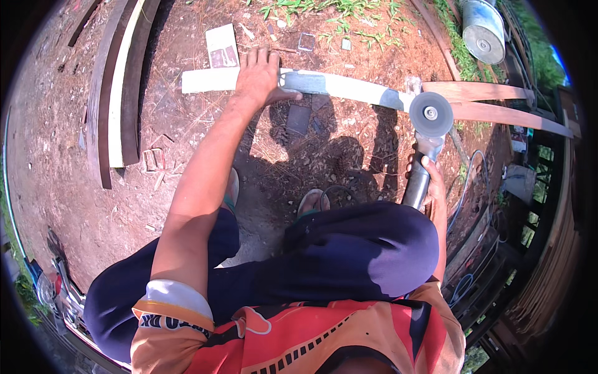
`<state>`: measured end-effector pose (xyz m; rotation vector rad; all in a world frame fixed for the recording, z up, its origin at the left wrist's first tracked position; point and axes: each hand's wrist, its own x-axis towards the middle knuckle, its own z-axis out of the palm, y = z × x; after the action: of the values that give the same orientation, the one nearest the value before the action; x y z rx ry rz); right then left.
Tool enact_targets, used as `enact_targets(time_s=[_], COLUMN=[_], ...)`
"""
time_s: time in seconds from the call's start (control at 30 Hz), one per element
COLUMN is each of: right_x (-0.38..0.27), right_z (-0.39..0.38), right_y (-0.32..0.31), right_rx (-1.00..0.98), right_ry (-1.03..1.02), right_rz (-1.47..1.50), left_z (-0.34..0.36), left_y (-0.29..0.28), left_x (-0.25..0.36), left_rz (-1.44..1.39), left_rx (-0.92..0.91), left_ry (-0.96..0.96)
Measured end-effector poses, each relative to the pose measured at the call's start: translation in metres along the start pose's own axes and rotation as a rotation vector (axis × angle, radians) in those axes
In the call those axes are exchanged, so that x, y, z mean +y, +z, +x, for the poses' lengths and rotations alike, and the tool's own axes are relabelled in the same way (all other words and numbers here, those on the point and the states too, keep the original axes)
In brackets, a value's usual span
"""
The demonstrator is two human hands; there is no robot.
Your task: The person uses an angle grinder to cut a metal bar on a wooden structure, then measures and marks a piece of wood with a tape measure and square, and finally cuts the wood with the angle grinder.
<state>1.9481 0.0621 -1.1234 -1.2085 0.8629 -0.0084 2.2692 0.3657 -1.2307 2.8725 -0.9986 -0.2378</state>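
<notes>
A long pale wooden plank (358, 86) lies crosswise in front of me, partly in shadow. My left hand (257, 79) is clamped over its left part, fingers over the far edge and thumb along the near side. In my right hand (433, 177) is an angle grinder (418, 182), gripped by its dark body. Its round grey disc (443, 113) is at the plank's right end, covering part of it. Whether the disc touches the wood, I cannot tell.
Two reddish boards (486, 91) extend right behind the disc. Long dark and pale beams (119, 93) lie at the left. A metal bucket (483, 38) is at the far right. A blue cable (468, 177) loops over the ground near my right arm. Small flat scraps (222, 46) lie beyond the plank.
</notes>
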Motion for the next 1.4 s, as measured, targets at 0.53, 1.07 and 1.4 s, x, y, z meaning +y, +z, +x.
enact_targets(time_s=[0.53,1.07,1.4], right_x=[-0.010,0.008,0.005], right_z=[0.055,0.093,0.087], right_y=[0.029,0.049,0.054], right_rx=[-0.149,-0.191,-0.175], right_ry=[0.143,0.165,0.197], right_rz=[-0.701,-0.828,-0.759], left_z=[-0.060,-0.062,-0.060], left_y=[0.045,0.049,0.047], left_x=[-0.013,-0.014,-0.013], left_rz=[-0.074,-0.110,-0.093], left_rx=[-0.068,-0.021,-0.044], left_ry=[0.035,0.046,0.023])
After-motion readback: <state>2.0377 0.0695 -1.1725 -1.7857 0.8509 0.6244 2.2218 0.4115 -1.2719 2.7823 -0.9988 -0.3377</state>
